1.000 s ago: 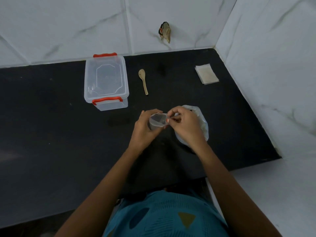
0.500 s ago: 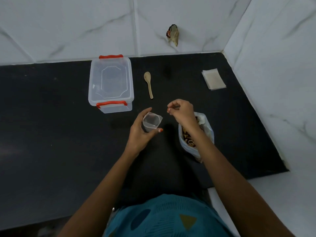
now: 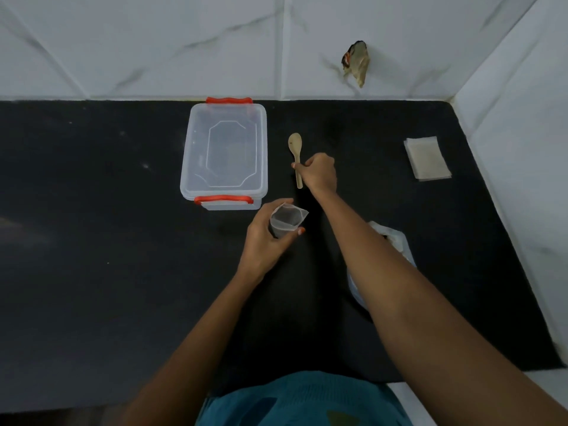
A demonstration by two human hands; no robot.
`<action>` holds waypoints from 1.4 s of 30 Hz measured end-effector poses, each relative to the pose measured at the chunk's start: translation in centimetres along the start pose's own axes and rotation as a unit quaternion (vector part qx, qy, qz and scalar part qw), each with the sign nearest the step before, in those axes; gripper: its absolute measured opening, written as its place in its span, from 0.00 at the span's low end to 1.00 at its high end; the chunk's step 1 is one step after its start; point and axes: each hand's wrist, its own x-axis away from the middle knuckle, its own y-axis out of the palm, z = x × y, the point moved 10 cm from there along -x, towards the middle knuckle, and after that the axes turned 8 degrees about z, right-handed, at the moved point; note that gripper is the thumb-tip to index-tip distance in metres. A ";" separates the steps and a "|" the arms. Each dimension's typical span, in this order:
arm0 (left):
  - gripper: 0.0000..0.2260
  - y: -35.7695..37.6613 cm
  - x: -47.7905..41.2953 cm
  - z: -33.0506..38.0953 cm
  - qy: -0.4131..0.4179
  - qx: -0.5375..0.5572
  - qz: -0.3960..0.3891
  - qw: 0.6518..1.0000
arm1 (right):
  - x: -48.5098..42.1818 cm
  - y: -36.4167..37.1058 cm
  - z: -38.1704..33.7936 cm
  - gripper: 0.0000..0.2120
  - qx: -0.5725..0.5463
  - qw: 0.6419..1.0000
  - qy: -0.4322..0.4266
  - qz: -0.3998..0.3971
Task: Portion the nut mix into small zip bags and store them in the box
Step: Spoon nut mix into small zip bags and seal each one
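My left hand (image 3: 266,238) holds a small clear zip bag (image 3: 287,221) upright with its mouth open, just in front of the box. My right hand (image 3: 319,173) is farther back, fingers closed around the handle of a wooden spoon (image 3: 295,146) that lies on the black counter (image 3: 92,226). The clear plastic box (image 3: 226,155) with orange handles stands lidless and holds nothing. The big bag of nut mix (image 3: 396,244) sits at the right, mostly hidden under my right forearm.
A stack of flat small zip bags (image 3: 427,158) lies at the back right near the side wall. White marble tiles rise behind and to the right. A crumpled scrap (image 3: 356,63) sticks to the back wall.
My right hand left the small bag, passed over the nut mix bag and reached back to the spoon, closing on its handle. My left hand keeps the small bag.
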 end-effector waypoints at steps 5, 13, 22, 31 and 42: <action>0.22 -0.2 -0.2 -0.4 -0.008 0.009 0.003 1.000 | -0.7 0.8 -0.1 0.12 0.033 0.999 0.014 -0.006; 0.29 0.5 0.1 -0.1 -0.024 0.006 -0.016 1.000 | 0.4 -1.8 1.6 0.10 -0.056 0.996 0.063 -0.028; 0.21 2.3 2.2 1.5 0.004 0.006 -0.074 0.997 | 7.2 -9.7 2.9 0.07 -0.104 0.993 0.053 -0.036; 0.21 7.8 6.5 0.8 -0.017 -0.019 -0.282 0.959 | 14.9 -19.9 11.5 0.07 -0.058 0.995 0.061 0.052; 0.22 10.7 9.2 -0.3 -0.039 -0.040 -0.339 0.939 | 18.8 -20.9 13.7 0.01 0.029 0.981 -0.072 0.176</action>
